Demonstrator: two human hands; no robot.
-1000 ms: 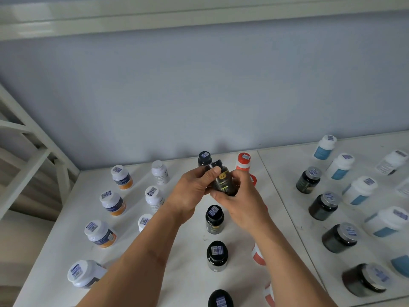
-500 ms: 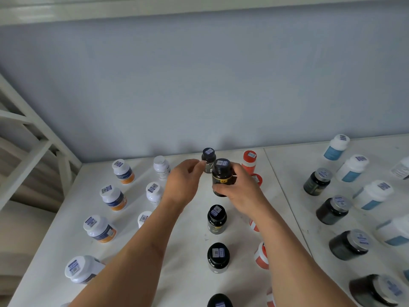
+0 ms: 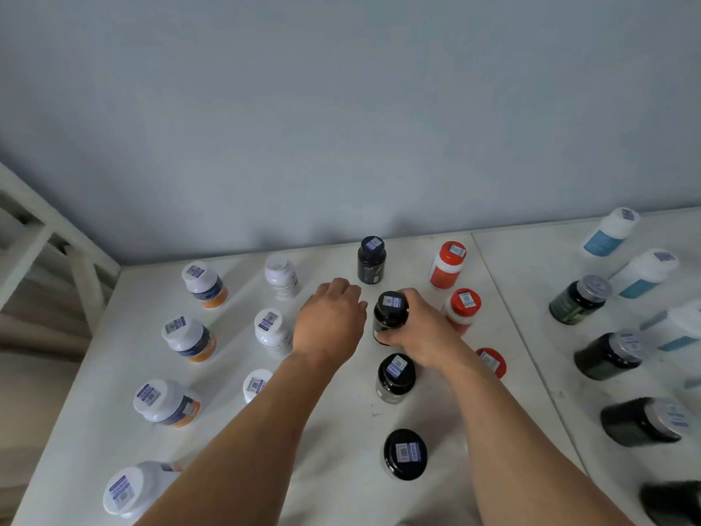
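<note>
My right hand (image 3: 425, 332) grips a black bottle (image 3: 390, 315) with a barcode sticker on its cap, standing upright on the white table (image 3: 333, 442) in a column of black bottles. Behind it stands another black bottle (image 3: 371, 260); in front stand two more (image 3: 395, 378) (image 3: 405, 454). My left hand (image 3: 328, 322) hovers just left of the gripped bottle, fingers loosely curled, holding nothing.
White bottles with orange bands (image 3: 205, 284) and plain white bottles (image 3: 281, 277) stand to the left. Red-capped bottles (image 3: 448, 264) stand to the right. A second table (image 3: 531, 260) holds dark jars (image 3: 578, 299) and white-and-blue bottles (image 3: 610, 231). A grey wall rises behind.
Both hands held the black bottle up and tilted; it was lowered upright onto the table. My left hand has let go and drawn slightly left. My right hand still grips it.
</note>
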